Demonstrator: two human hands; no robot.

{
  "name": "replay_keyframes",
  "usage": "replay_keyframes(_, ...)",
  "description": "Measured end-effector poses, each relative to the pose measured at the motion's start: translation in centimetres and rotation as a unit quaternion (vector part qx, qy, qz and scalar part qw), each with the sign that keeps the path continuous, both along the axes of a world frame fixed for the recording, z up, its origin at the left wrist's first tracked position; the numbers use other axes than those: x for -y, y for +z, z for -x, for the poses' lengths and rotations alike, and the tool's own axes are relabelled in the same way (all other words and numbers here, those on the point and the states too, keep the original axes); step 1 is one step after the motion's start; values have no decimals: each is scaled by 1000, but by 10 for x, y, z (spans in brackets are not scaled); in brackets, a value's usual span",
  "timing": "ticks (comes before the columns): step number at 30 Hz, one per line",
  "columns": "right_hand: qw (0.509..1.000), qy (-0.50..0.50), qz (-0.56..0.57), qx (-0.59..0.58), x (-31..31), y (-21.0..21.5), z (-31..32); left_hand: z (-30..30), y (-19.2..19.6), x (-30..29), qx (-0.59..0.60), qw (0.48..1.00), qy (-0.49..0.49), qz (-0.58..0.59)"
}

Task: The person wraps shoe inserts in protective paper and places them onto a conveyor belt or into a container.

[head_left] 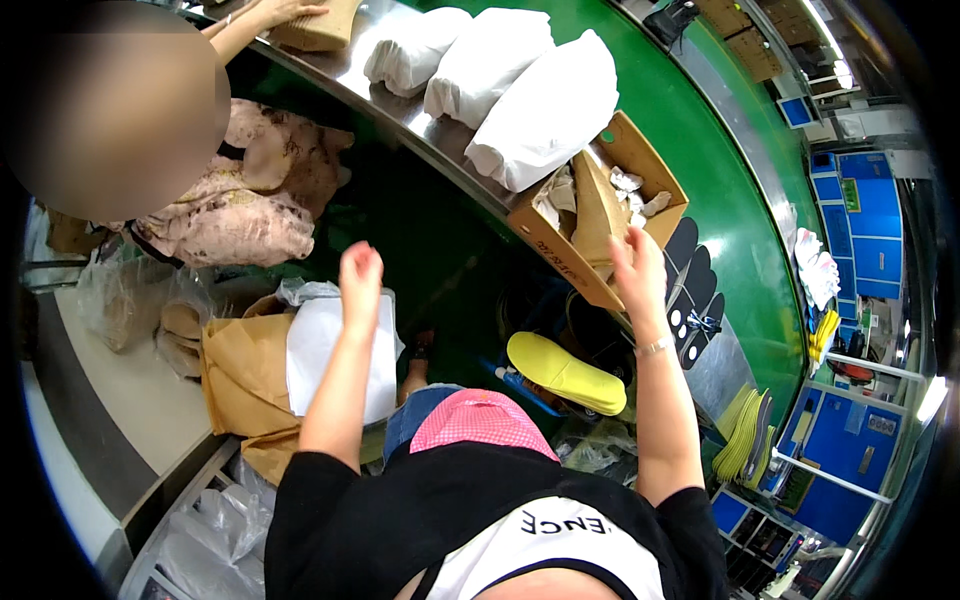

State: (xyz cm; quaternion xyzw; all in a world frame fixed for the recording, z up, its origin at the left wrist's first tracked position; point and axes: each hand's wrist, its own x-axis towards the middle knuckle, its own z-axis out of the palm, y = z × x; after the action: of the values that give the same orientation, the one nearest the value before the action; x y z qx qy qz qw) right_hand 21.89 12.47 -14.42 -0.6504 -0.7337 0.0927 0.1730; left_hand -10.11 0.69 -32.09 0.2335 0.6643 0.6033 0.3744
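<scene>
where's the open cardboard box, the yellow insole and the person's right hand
open cardboard box (560, 245): head view, on its brown side wall facing the person
yellow insole (565, 372): head view, on the middle of its upper surface
right hand (638, 265): head view, on the back of the hand

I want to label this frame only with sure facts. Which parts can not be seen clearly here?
Head view only:
- Inside of the open brown cardboard box: brown paper and the right hand cover it.
- Right hand: seen from the back, so what it touches is unclear.
- Left hand: blurred; contact with the white sheet on brown paper below is unclear.
- Contents of the white wrapped bundles: covered by wrapping.
- Yellow insole: far end hidden by the forearm.
</scene>
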Motion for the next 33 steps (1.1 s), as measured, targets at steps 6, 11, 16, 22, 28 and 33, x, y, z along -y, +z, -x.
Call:
replay_keyframes(6,991,-83,101,40,-32,-20,-12,-67,3,89,71,985,-118,102)
replay_keyframes(11,963,-25,-77,-257,9,25,-25,-80,26,107,97,980,-123,121)
replay_keyframes(16,702,41,208,-680,94,20,-41,-113,71,112,260,951,-145,86)
replay_keyframes(22,497,9,503,-706,213,-30,-44,-184,113,145,516,825,-224,-42)
replay_keyframes(28,439,-54,598,-668,280,-76,-88,-228,73,227,549,828,-84,77)
replay_keyframes(33,461,-60,642,-610,284,-99,-114,-214,-31,272,322,915,-9,245)
